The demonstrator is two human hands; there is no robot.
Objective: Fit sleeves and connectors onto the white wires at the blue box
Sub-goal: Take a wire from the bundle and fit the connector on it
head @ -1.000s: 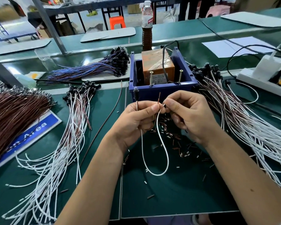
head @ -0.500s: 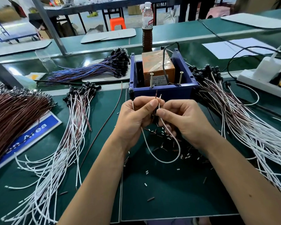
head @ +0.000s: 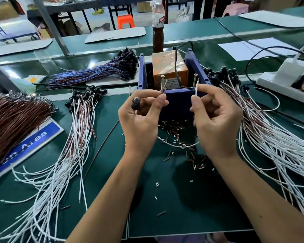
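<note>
Both hands are up at the blue box [head: 175,100]: left hand [head: 140,118] pinches a brown lead end and palms a black connector [head: 136,103], right hand [head: 216,118] pinches the white wire [head: 196,88] tip-up, probably ready for touching to the screws.

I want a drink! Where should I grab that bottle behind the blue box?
Grab the bottle around its middle, coming from the side. It stands upright and is tall and slim, so fingers can likely wrap around it. The blue box in front blocks a low reach, so go over or around it.
</note>
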